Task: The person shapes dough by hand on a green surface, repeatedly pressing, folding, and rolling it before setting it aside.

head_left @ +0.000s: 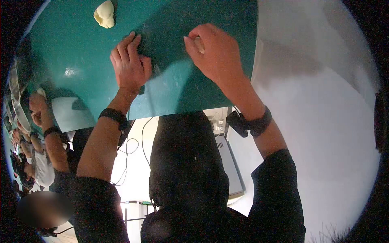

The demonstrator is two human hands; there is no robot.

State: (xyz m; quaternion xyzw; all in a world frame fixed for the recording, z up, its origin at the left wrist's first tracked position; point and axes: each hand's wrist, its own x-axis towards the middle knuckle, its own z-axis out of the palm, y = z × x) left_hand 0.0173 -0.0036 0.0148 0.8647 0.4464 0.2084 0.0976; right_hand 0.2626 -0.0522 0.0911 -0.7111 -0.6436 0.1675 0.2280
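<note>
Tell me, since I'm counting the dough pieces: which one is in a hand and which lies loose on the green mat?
The small piece of dough is pinched in the right hand. The bigger lump lies loose near the mat's far edge, beyond the left hand.

Hidden or cut off, as I see it: pale piece [199,43] inside my right hand [214,52], mostly covered by curled fingers [194,34]; green mat [81,60] cropped at top; co-worker's face [42,208] blurred.
</note>
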